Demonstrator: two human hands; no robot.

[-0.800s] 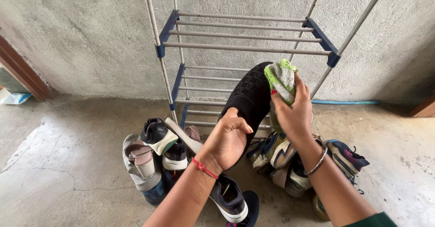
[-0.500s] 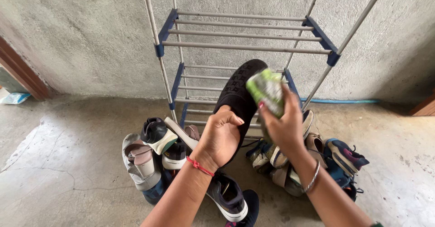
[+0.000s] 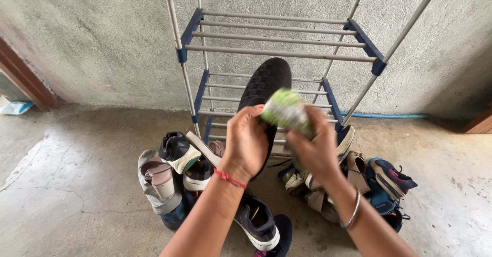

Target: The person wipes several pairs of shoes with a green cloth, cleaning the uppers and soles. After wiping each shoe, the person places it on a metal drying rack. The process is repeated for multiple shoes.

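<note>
A: What are we holding, taking the shoe rack (image 3: pixel 279 47) as our marker?

B: Our left hand (image 3: pixel 247 143) is clamped around the heel end of a black shoe (image 3: pixel 266 85), which we hold tilted up in front of the rack's lower shelves, its toe just below the top shelf rails and its patterned sole turned toward us.

A: And the other hand?

B: Our right hand (image 3: pixel 313 149) is closed on a green and white cloth (image 3: pixel 284 108), pressed against the shoe's sole near the middle, right beside the left hand's fingers. The cloth is blurred, so we cannot tell its folds.

A: What lies below the rack?

B: A heap of shoes on the concrete floor (image 3: pixel 66 185) at the rack's foot. To its lower left we see a black and white sneaker (image 3: pixel 177 152), a grey sandal (image 3: pixel 156 182) and a beige flat shoe (image 3: pixel 205 152). Nearer us than the rack lies a dark sneaker with a white sole (image 3: pixel 259 223). To the rack's lower right there is a navy sneaker (image 3: pixel 392 177) beside tan sandals (image 3: pixel 356 162).

A: Anything behind it?

B: A rough grey wall (image 3: pixel 92 36), touching the rack's back.
</note>
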